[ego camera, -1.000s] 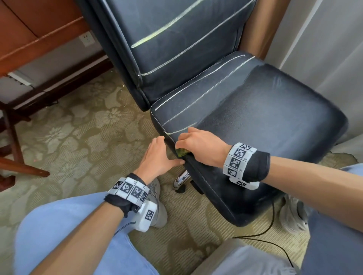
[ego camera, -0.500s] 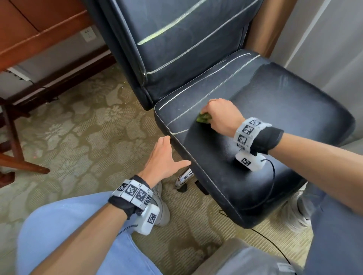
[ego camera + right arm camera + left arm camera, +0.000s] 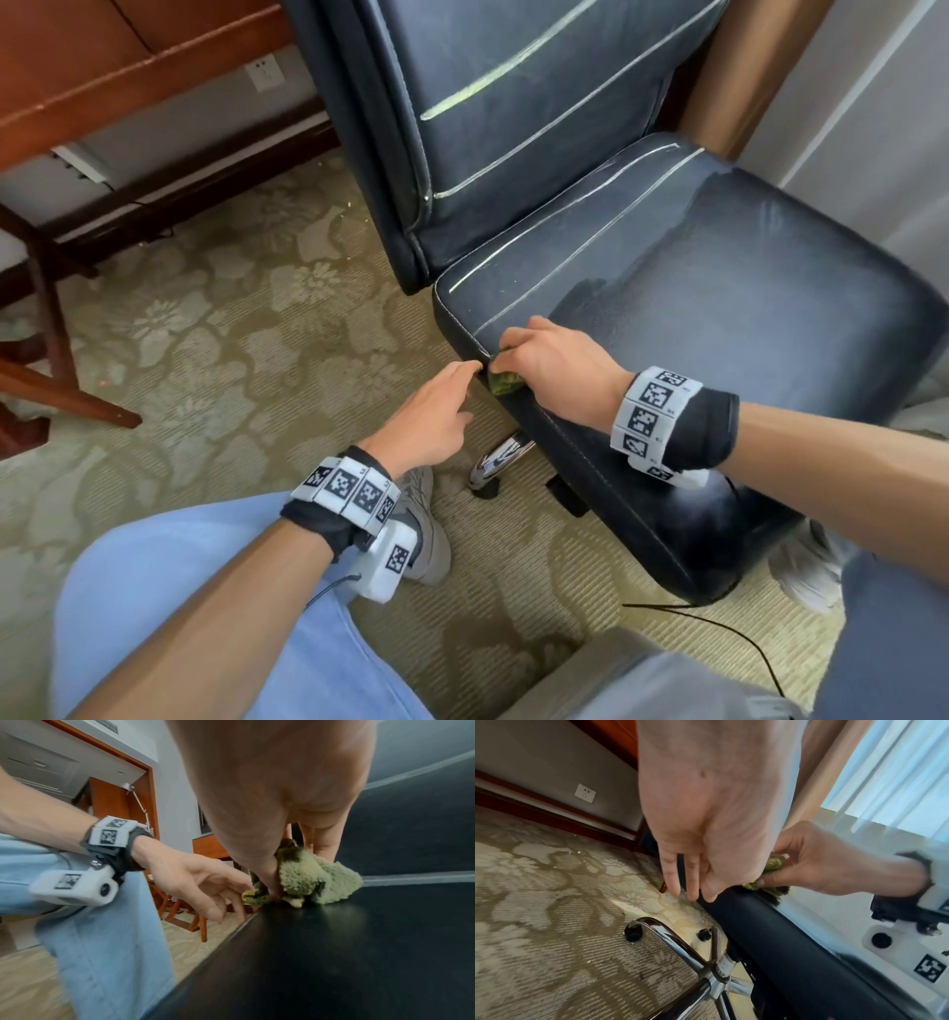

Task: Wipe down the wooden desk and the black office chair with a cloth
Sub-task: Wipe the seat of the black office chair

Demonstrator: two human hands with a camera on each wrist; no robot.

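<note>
We've got the soft, bunched cloth (image 3: 316, 880) pinched in the right hand (image 3: 554, 367) at the chair (image 3: 719, 329) seat's edge, left hand (image 3: 431, 416) open alongside.

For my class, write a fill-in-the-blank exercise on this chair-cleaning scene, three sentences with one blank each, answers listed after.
1. The cloth in the right hand is ____ in colour.
2. The cloth lies on the black chair's ____, at its edge.
3. The left hand holds ____; its fingers are straight.

Missing words: green; seat; nothing
</note>
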